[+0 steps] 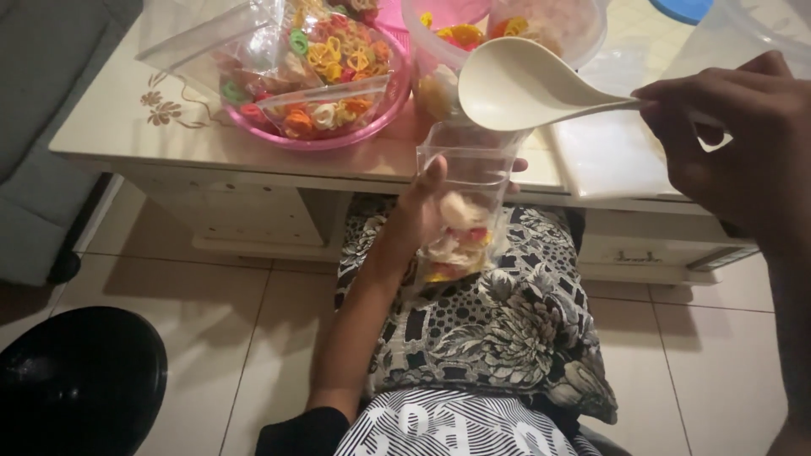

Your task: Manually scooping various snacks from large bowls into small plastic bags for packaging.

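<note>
My left hand (420, 213) grips a small clear plastic bag (463, 203) partly filled with coloured crackers, held upright over a patterned cushion (507, 321) on my lap. My right hand (737, 139) holds the handle of a cream-coloured plastic scoop (515, 84), whose bowl hovers just above the bag's open mouth. Whether anything lies in the scoop cannot be seen from this angle.
A low cream table (127, 118) stands ahead. On it are a pink bowl (384, 114) with filled cracker bags, a clear bowl (583, 42) of crackers and a stack of flat plastic bags (612, 152). A black round object (80, 380) sits on the tiled floor at lower left.
</note>
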